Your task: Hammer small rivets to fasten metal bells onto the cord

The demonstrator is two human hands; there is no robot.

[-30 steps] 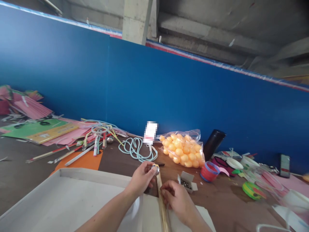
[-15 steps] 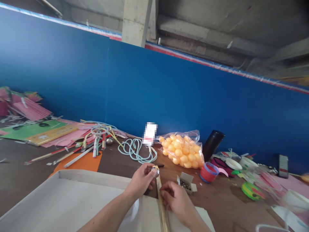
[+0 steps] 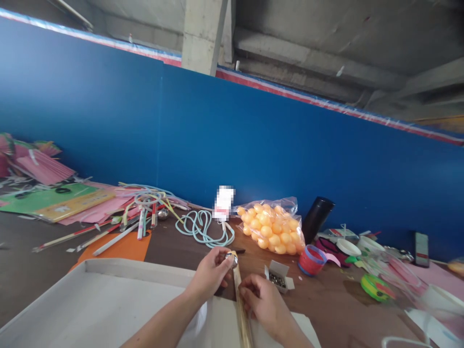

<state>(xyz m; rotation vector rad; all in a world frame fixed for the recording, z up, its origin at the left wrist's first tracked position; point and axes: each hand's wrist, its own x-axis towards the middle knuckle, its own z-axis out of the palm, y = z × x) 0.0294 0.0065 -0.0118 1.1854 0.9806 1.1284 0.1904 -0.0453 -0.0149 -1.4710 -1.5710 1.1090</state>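
Between the thumb and fingers of my left hand (image 3: 213, 271) is a small shiny silver ball (image 3: 232, 259), at the far end of a pale wooden stick (image 3: 240, 309). The stick runs from there down to the bottom edge of the view. My right hand (image 3: 263, 302) is closed, thumb and fingertips pinched at the stick's right side. What lies between those fingertips is too small to make out. Just beyond the right hand stands an open small box (image 3: 280, 276) with dark metal bits inside.
A white tray (image 3: 87, 267) lies at left front. Farther back are a pale blue cord (image 3: 203, 234), a bag of orange balls (image 3: 271, 229), a black cylinder (image 3: 318, 220) and a red-and-blue tape roll (image 3: 311, 261). A blue partition (image 3: 217, 135) closes off the table's rear.
The view has shifted slightly, so the background sits a little lower. Both hands keep nearly the same place and grip at the stick.
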